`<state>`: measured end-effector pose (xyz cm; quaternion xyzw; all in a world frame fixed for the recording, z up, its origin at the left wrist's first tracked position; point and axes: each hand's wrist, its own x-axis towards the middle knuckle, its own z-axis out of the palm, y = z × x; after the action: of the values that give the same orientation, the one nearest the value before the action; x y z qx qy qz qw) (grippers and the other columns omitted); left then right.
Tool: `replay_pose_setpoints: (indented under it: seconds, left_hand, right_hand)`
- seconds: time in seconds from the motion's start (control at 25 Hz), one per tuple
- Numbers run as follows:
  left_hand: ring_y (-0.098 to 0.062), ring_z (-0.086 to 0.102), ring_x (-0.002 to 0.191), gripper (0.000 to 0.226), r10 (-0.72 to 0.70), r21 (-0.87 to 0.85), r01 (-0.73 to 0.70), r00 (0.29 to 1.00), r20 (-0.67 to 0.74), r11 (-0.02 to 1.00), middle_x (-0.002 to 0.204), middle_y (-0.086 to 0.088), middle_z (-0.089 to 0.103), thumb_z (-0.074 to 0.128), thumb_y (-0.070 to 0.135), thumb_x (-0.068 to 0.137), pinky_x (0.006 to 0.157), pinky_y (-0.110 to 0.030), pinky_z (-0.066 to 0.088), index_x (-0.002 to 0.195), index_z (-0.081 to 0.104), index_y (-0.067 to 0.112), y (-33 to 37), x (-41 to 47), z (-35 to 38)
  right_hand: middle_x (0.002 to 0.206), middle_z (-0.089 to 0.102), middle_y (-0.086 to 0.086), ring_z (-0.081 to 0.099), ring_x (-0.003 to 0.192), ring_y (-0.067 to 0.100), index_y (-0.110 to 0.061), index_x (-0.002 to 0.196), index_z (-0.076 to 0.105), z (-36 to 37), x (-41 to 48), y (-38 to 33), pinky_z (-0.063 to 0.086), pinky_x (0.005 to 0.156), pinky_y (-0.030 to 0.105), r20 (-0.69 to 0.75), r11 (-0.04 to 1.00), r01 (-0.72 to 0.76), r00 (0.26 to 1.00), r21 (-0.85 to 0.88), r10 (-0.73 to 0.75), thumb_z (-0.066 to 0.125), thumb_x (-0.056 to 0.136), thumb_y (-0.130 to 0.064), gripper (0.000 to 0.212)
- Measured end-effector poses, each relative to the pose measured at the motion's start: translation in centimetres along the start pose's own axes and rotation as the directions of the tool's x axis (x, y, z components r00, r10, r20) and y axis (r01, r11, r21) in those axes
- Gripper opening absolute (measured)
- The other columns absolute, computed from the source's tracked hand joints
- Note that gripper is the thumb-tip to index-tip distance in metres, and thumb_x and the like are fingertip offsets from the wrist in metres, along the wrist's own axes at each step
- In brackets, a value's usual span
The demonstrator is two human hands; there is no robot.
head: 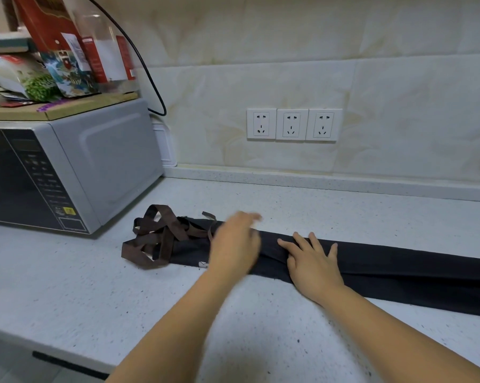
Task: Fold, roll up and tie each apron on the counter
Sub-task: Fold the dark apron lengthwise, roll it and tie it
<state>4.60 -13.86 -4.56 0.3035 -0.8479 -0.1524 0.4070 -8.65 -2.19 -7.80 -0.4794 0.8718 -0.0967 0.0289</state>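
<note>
A dark navy cloth apron (pixel 399 272), folded into a long narrow band, lies across the pale speckled stone worktop (pixel 67 286), from the middle out past the right edge of view. Its brown fabric straps (pixel 161 239) sit in a loose tangle at the band's left end, near the grey microwave oven (pixel 67 172). A small white label (pixel 202 264) shows at the apron's near edge, its print too small to read. The writing on the microwave's control panel and yellow sticker (pixel 68 210) is also illegible, as is the print on the red and patterned food packets (pixel 67 51) stacked on top.

The right hand (pixel 313 266) lies flat on the band, palm down, its fingers (pixel 302 240) spread and pressing the cloth. The left hand (pixel 234 244) is blurred over the band just right of the straps; its fingers look loosely extended and grip nothing that shows, and contact with the cloth cannot be told.

Three white wall sockets (pixel 292 124) sit on the tiled wall behind.
</note>
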Motion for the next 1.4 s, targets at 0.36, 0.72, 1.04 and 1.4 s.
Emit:
replay_pose_setpoints:
  seconds: [0.36,0.72,1.04,1.4]
  left_hand:
    - [-0.025,-0.013,0.149,0.068,-0.453,0.55,0.144,0.752,0.479,0.822,0.163,-0.003,-0.007,0.016,0.063,0.093,0.113,-0.061,-0.012,0.154,0.002,0.037,-4.6,-1.2,0.8]
    - [-0.024,0.002,0.15,0.06,-0.51,0.656,0.196,0.794,0.33,0.729,0.162,-0.007,0.009,0.019,0.052,0.099,0.113,-0.065,-0.005,0.154,0.017,0.026,-3.6,0.1,0.1]
    - [-0.012,0.013,0.148,0.046,-0.015,0.205,-0.109,0.854,0.521,0.973,0.159,0.007,0.023,0.023,0.04,0.104,0.118,-0.048,0.004,0.15,0.023,0.038,3.4,-2.8,6.0]
    - [-0.009,0.006,0.148,0.052,0.07,0.225,-0.231,0.829,0.555,0.947,0.157,0.011,0.025,0.042,0.036,0.09,0.118,-0.052,-0.009,0.142,0.041,0.035,6.9,-3.5,7.2]
  right_hand:
    - [0.16,0.011,-0.01,-0.001,0.149,0.023,-0.046,0.147,0.019,0.1,-0.1,0.1,-0.001,0.114,0.063,-0.013,1.0,-0.003,1.0,0.004,0.003,0.018,0.102,-0.032,0.048]
    - [0.161,0.008,-0.009,-0.003,0.149,0.025,-0.046,0.148,0.017,0.2,-0.1,-0.1,-0.003,0.114,0.063,0.01,1.0,-0.009,1.0,0.004,0.009,0.016,0.102,-0.033,0.047]
    - [0.144,0.045,-0.001,0.028,0.142,0.024,-0.027,0.13,0.052,-0.9,-0.8,1.3,0.011,0.119,0.05,-0.251,0.915,-0.1,0.945,0.391,0.21,0.036,0.094,-0.008,0.044]
    - [0.159,0.018,0.006,0.003,0.148,0.029,-0.027,0.149,0.029,-2.4,-4.1,8.4,0.001,0.119,0.052,-0.078,0.91,-0.384,0.914,0.154,0.399,0.025,0.1,-0.032,0.049]
